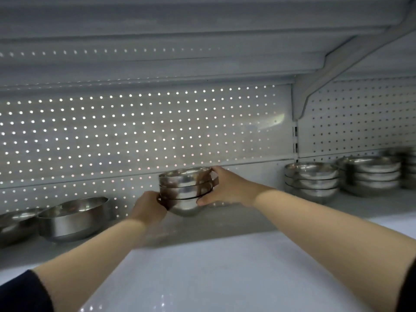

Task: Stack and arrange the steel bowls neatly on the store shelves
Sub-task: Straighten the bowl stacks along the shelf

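Note:
A stack of three small steel bowls (185, 190) stands at the back middle of the white shelf (225, 262), close to the perforated back panel. My left hand (149, 207) grips the stack's lower left side. My right hand (222, 188) holds its right side, fingers curled over the top rim and thumb under the bottom bowl. Whether the stack rests on the shelf or hangs just above it I cannot tell.
Two larger steel bowls (72, 218) sit at the left end of the shelf. At the right stand a stack of wide bowls (311, 180), a second stack (371, 174) and a third at the frame edge (408, 167). An upper shelf with a bracket (315, 84) hangs overhead.

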### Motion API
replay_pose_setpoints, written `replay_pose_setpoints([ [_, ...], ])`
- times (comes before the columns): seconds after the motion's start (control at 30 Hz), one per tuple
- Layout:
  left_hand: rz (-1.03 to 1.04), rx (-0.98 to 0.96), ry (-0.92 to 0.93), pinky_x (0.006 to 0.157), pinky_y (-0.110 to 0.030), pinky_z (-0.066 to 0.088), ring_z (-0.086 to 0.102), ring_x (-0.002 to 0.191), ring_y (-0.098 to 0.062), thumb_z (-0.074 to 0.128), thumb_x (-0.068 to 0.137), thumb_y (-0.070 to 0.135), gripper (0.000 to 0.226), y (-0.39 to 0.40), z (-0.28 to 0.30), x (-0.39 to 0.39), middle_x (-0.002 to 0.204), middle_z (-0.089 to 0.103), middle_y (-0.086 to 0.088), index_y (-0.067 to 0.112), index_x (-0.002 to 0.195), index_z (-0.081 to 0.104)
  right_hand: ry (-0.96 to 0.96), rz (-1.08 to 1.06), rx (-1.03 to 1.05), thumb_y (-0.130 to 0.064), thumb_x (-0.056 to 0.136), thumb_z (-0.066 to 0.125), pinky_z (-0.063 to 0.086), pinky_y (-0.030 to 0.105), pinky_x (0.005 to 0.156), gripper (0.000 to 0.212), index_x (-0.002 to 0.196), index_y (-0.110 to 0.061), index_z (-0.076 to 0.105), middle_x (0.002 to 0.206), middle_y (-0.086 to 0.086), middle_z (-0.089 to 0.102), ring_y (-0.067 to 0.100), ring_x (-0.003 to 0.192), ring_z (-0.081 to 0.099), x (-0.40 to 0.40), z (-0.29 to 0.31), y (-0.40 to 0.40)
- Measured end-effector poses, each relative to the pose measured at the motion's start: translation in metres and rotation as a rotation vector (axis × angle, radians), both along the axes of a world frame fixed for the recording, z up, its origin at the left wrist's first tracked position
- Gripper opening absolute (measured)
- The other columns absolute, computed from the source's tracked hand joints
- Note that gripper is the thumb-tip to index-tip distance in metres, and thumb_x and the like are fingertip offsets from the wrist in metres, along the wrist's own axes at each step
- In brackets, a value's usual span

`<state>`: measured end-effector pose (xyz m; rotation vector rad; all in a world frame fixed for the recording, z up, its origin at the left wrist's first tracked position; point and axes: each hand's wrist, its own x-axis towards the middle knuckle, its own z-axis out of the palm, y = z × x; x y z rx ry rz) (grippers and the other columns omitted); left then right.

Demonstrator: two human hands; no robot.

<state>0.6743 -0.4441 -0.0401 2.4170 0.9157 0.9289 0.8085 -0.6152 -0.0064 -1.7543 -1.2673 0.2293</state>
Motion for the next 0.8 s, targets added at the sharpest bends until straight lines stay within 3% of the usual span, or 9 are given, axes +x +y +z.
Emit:
replay_pose_setpoints([
  [0.13,-0.042,-0.022,0.004,0.051,-0.026,0.032,0.047,0.062,-0.022,0.053,0.083,0.015,0.032,-0.038,0.010,0.041,0.055,0.049,-0.001,0.013,0.052,0.051,-0.037,-0.089,-0.011,-0.021,0.060,0.088,0.044,0.007,0.059,0.067,0.117,-0.024,0.052,0.089,-0.014,0.062,0.002,0.084,0.061,0.024,0.013,-0.049],
  [0.2,-0.077,-0.054,0.005,0.055,-0.024,0.032,0.046,0.066,-0.022,0.053,0.084,0.016,0.029,-0.057,0.012,0.062,0.057,0.048,-0.001,0.011,0.055,0.052,-0.028,-0.129,-0.013,-0.021,0.060,0.088,0.046,0.013,0.063,0.070,0.120,-0.026,0.050,0.092,-0.011,0.061,0.006,0.088,0.061,0.038,0.015,-0.071],
  [0.3,-0.177,-0.091,0.020,0.067,-0.026,0.042,0.051,0.075,-0.021,0.055,0.083,0.010,0.013,-0.078,0.013,0.088,0.080,0.062,-0.013,0.002,0.081,0.065,0.013,-0.177,-0.007,-0.018,0.061,0.088,0.045,0.009,0.056,0.069,0.117,-0.028,0.050,0.089,-0.010,0.064,-0.003,0.077,0.062,0.057,0.011,-0.094],
  [0.37,-0.234,-0.111,0.009,0.073,-0.029,0.047,0.053,0.078,-0.020,0.058,0.082,0.009,0.016,-0.084,0.011,0.100,0.087,0.062,-0.016,-0.001,0.092,0.065,0.032,-0.201,0.003,-0.017,0.061,0.087,0.041,0.005,0.050,0.069,0.117,-0.027,0.049,0.088,-0.011,0.064,-0.008,0.070,0.060,0.068,0.004,-0.102],
  [0.43,-0.227,-0.103,0.015,0.073,-0.028,0.046,0.052,0.079,-0.019,0.057,0.083,0.007,0.021,-0.088,0.007,0.110,0.087,0.060,-0.015,-0.004,0.099,0.064,0.050,-0.217,0.008,-0.017,0.061,0.087,0.043,0.009,0.060,0.073,0.122,-0.024,0.047,0.093,-0.009,0.063,-0.002,0.080,0.059,0.076,-0.005,-0.105],
  [0.53,-0.171,-0.094,0.063,0.073,-0.026,0.041,0.052,0.083,-0.019,0.051,0.084,0.005,0.018,-0.090,-0.003,0.120,0.089,0.057,-0.012,-0.002,0.096,0.063,0.052,-0.225,-0.020,-0.021,0.058,0.089,0.049,0.027,0.089,0.083,0.128,-0.017,0.045,0.107,-0.001,0.062,0.013,0.099,0.060,0.086,-0.018,-0.103],
  [0.6,-0.124,-0.075,0.127,0.076,-0.025,0.040,0.057,0.094,-0.024,0.046,0.085,0.006,0.020,-0.091,-0.009,0.122,0.097,0.062,-0.015,0.003,0.094,0.063,0.036,-0.226,-0.049,-0.024,0.056,0.089,0.047,0.034,0.096,0.088,0.131,-0.018,0.043,0.110,0.002,0.061,0.017,0.104,0.059,0.091,-0.023,-0.101],
  [0.73,-0.111,-0.059,0.159,0.084,-0.028,0.045,0.060,0.102,-0.028,0.046,0.084,0.007,0.017,-0.089,-0.013,0.121,0.105,0.066,-0.018,0.008,0.085,0.063,0.028,-0.209,-0.028,-0.025,0.056,0.089,0.047,0.023,0.083,0.082,0.126,-0.020,0.047,0.104,-0.003,0.063,0.010,0.097,0.060,0.095,-0.028,-0.098],
  [0.8,-0.114,-0.059,0.158,0.081,-0.026,0.043,0.060,0.103,-0.029,0.045,0.085,0.009,0.022,-0.089,-0.013,0.121,0.106,0.066,-0.018,0.004,0.091,0.065,0.029,-0.197,-0.022,-0.024,0.058,0.089,0.045,0.018,0.076,0.078,0.124,-0.021,0.048,0.104,-0.004,0.063,0.008,0.096,0.059,0.095,-0.028,-0.098],
])
